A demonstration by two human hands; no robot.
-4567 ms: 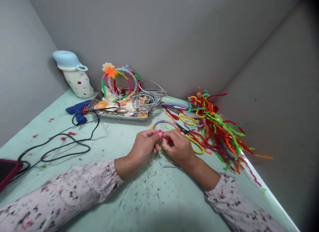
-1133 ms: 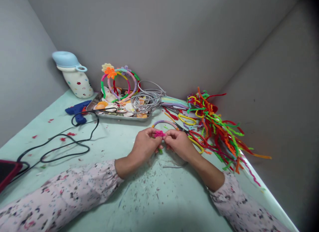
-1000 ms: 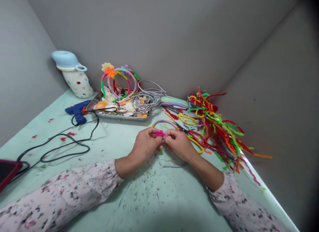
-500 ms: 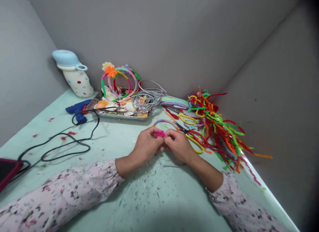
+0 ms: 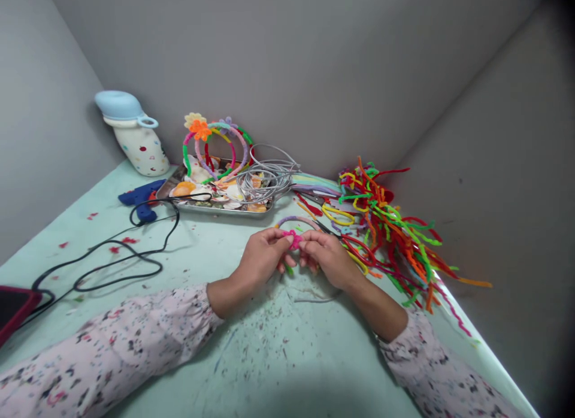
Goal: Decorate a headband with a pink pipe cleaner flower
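Between both hands is a small bright pink pipe-cleaner flower [image 5: 294, 241], partly covered by fingertips. My left hand [image 5: 263, 256] pinches its left side between thumb and forefinger. From the other side, my right hand [image 5: 330, 256] pinches it the same way. A bit of green [image 5: 288, 270] shows below the left fingers; I cannot tell whether it joins the flower. Just behind the hands lies a pastel pipe-cleaner-wrapped hoop [image 5: 294, 219], its near part hidden. Red-handled scissors [image 5: 359, 245] rest right beside my right hand.
A metal tray [image 5: 215, 211] holds wrapped headbands [image 5: 247, 148] and a grey wire coil [image 5: 269, 181]. Right lies a heap of pipe cleaners [image 5: 404, 238], near yellow-handled scissors [image 5: 338, 215]. Left are a blue glue gun [image 5: 142, 196], a black cord [image 5: 121, 244] and a bottle [image 5: 139, 145].
The pink flower has shifted slightly right and turned in my fingers. My right hand has moved a little right, its lower fingers now showing, and the green piece is more visible.
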